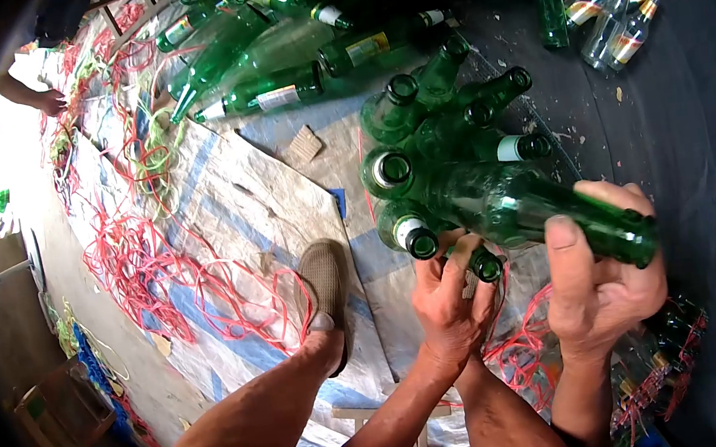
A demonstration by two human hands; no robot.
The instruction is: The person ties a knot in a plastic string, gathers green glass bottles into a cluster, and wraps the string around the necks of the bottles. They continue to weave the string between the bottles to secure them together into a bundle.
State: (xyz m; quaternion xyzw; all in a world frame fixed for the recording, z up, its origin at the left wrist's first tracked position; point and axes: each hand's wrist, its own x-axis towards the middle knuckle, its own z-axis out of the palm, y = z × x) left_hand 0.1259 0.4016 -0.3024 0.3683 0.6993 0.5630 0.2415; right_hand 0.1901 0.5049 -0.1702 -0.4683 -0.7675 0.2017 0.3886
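The right hand [608,295] is clamped around the neck of a tilted green bottle [503,201], above a cluster of standing bottles [387,121]. The left hand [451,309] closes its fingers about another bottle's neck [486,265] (at the cluster's near edge). Red string [135,264] lies tangled on the sheet [284,201].

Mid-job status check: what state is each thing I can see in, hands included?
Right hand: fingers closed on the held bottle.
Held bottle: raised at a tilt, neck towards lower right.
Left hand: fingers at the front bottle's neck, grip unclear.
Front bottle: mouth open.
Clustered bottles: bunched together.
Rear green bottles: several lying down.
Pink string: loose, tangled.
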